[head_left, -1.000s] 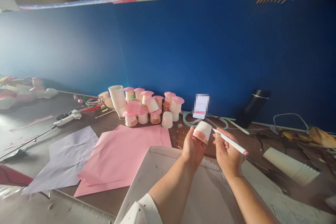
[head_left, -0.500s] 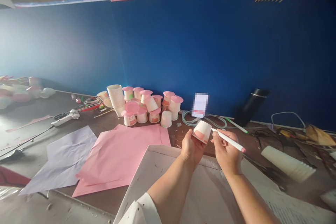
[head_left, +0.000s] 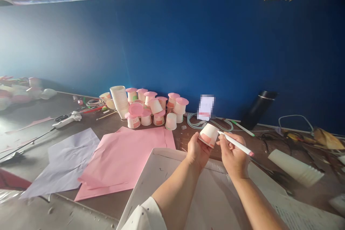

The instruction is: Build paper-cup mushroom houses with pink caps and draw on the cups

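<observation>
An upside-down white paper cup (head_left: 210, 133) with coral-pink patches drawn on its side is held by my left hand (head_left: 198, 151), whose fingers wrap round its lower part. My right hand (head_left: 233, 156) grips a white marker (head_left: 238, 143) with a pink end. The marker's tip points left, at the cup's right side; whether it touches cannot be made out. Behind to the left stands a group of decorated paper cups (head_left: 159, 118), several topped with pink paper discs (head_left: 182, 101). A plain upturned paper cup (head_left: 170, 121) sits at the front of that group.
Pink paper sheets (head_left: 126, 161) and lavender sheets (head_left: 72, 161) lie left of a white board (head_left: 153, 176) under my arms. A tall cup stack (head_left: 119, 102), a phone (head_left: 206, 107), a coiled cable (head_left: 194, 122), a black flask (head_left: 260, 109) and a lying cup stack (head_left: 295, 167) surround the work area.
The cup has tilted slightly and shifted a little to the right in my left hand. My right hand keeps the marker close to its side, almost unmoved.
</observation>
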Demonstrator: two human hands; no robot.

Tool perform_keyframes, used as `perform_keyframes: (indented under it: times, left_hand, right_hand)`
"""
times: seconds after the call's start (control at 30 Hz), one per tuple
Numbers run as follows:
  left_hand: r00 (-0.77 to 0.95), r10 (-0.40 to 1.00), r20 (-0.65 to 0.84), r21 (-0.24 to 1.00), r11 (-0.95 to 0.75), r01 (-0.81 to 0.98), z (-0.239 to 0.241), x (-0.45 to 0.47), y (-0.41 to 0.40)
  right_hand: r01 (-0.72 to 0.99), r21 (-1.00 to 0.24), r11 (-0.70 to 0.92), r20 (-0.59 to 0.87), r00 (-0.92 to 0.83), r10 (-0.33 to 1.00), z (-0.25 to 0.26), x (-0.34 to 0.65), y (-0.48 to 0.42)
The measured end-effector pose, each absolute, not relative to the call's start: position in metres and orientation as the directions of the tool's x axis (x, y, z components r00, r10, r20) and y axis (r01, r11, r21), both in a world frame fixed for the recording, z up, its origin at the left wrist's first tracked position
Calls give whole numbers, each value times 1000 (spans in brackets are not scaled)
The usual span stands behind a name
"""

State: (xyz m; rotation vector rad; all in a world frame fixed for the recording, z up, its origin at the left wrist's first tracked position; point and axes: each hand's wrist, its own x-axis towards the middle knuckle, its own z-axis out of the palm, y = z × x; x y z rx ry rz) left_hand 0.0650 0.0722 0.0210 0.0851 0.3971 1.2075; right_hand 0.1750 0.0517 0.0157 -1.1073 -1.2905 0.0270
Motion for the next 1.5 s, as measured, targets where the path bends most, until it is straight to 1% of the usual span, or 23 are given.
perform_keyframes:
  times: [0.3,0.57,1.2,1.37,1.5]
  left_hand:
    - [296,921,-254,277,362,-890,22,65,72]
    - [296,920,-257,263,361,-895,21,65,73]
    - [305,922,-239,268,365,-892,20,65,73]
    - [299,921,-249,257,360,-897,20,65,74]
    - [295,919,-262,258,361,-896,20,65,74]
  right_hand:
    - [538,-669,513,732,358,580,14,175,53]
    - [570,-651,502,744,347,571,18,174,51]
    - [550,-641,535,753,321,574,13,177,53]
    - [561,-656,505,738,338,583,15,176,52]
    - [546,-662,512,734,335,591,15,175,52]
